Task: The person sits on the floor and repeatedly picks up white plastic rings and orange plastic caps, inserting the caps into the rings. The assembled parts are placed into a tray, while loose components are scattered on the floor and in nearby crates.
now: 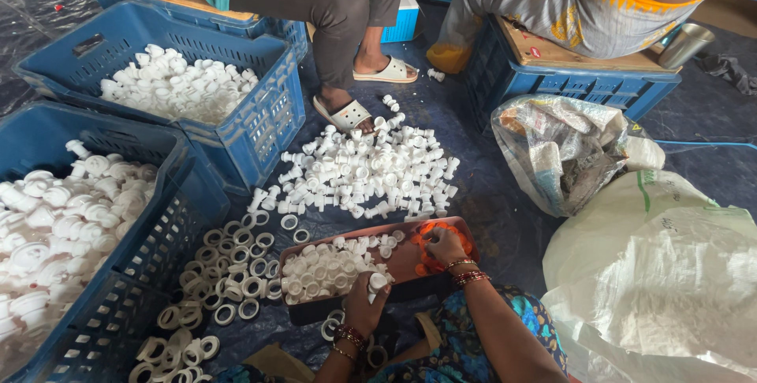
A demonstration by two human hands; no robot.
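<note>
Left hand (364, 304): fingers pinching a white plastic fitting (378, 281) over the brown tray's (402, 261) near edge.
Right hand (446, 247): fingers pressed into orange rings (435, 235) (right end of tray).
Risk: the tray looks crowded; a nudge could probably spill loose fittings onto the floor sheet (481, 194).

The left hand (364, 301) held a small white plastic fitting (378, 280) over a brown tray (402, 261) of white caps (319, 272). The right hand (446, 247) rested among orange rings (432, 235) at the tray's far end. White rings (236, 269) lay on the floor beside two blue crates (260, 127).
</note>
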